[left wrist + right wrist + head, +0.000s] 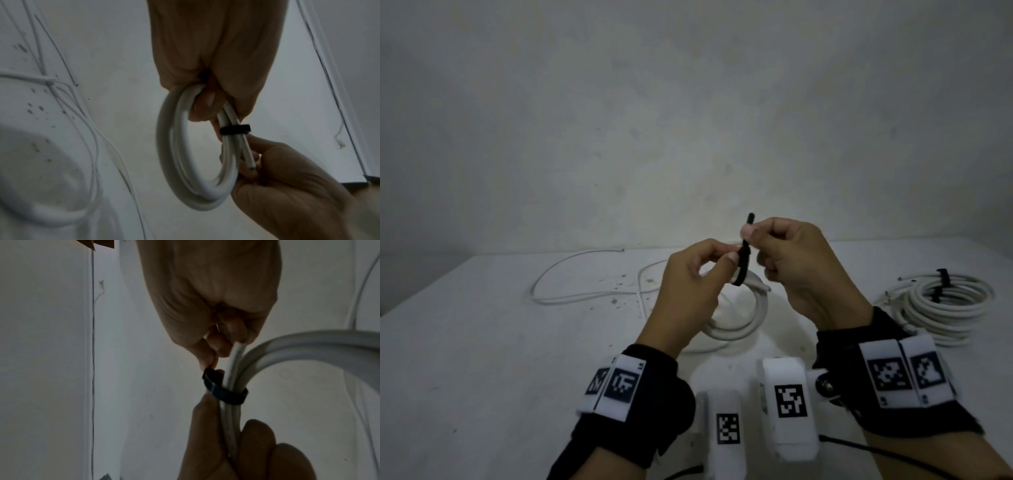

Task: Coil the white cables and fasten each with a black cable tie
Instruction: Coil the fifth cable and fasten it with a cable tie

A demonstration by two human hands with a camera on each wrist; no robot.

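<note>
Held above the white table [482, 342] — a small white cable coil [736, 325], a black cable tie [743, 263] wrapped round its strands. Left hand [688, 291] with its grip curled tight on the coil just beside the tie. Right hand [798, 267] with thumb and forefinger pinching the tie's free end, pointing upward. Already tied — two coils [948, 305] at the right. One loose cable [571, 284] sprawled farther back.

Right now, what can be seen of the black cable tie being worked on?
The black cable tie is a narrow, matte strap looped around the strands of the small white coil, held above the table. Its free end sticks upward, pinched by the right hand; the left hand grips the coil beside the loop.
</note>
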